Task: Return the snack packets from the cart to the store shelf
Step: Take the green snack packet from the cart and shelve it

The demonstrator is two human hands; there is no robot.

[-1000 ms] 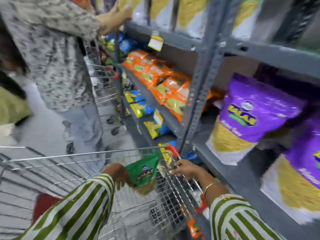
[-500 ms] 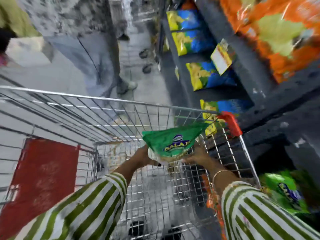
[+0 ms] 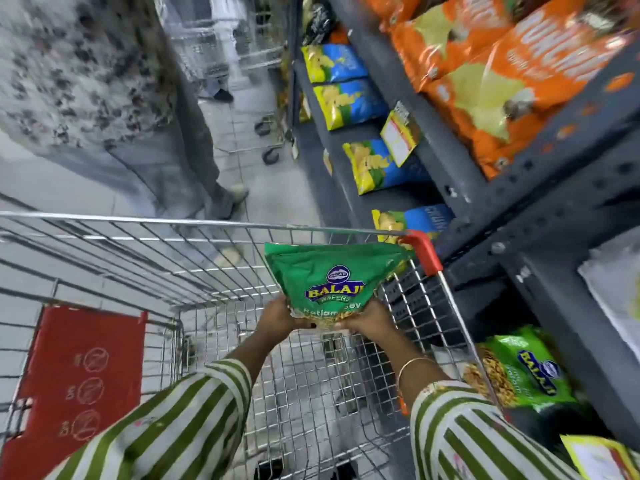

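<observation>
1. While both hands, left hand and right hand, pinch its lower edge, the green snack packet hangs above the cart: the carrying step.
2. Next, judging by the matching green packet, it swings right to that low shelf.
3. A narrow aisle; another person stands just ahead.

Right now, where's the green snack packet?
Head view, centre: the green snack packet is held by its bottom edge in both the left hand and right hand, above the cart, near its red corner.
</observation>
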